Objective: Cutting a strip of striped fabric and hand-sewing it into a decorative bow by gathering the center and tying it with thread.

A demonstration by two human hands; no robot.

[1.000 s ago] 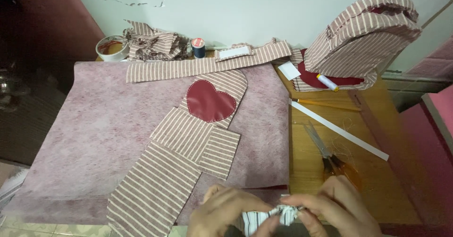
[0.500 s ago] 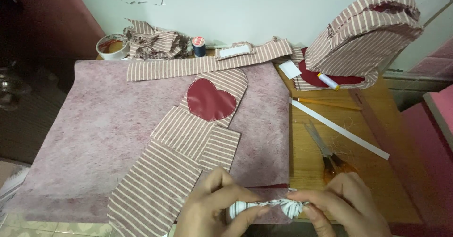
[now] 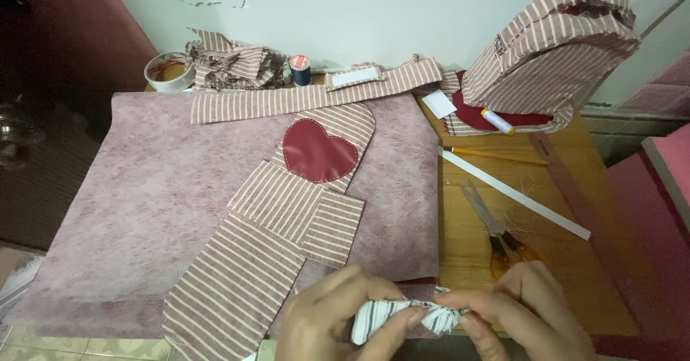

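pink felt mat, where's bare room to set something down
Free: the pink felt mat's left half, between the long striped strip and striped panels; also its right edge beside the heart patch. Crowded: the wooden table with scissors and white strip.

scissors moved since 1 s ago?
No. The scissors lie on the wooden table beside the white strip, same spot as before. Only the left hand and right hand shifted, bunching the striped fabric.

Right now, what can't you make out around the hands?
Head view:
- Bunched striped fabric piece: its ends hidden inside left hand and right hand grip.
- Both wrists: cut by bottom edge.
- Orange-handled scissors: handles partly behind right hand.
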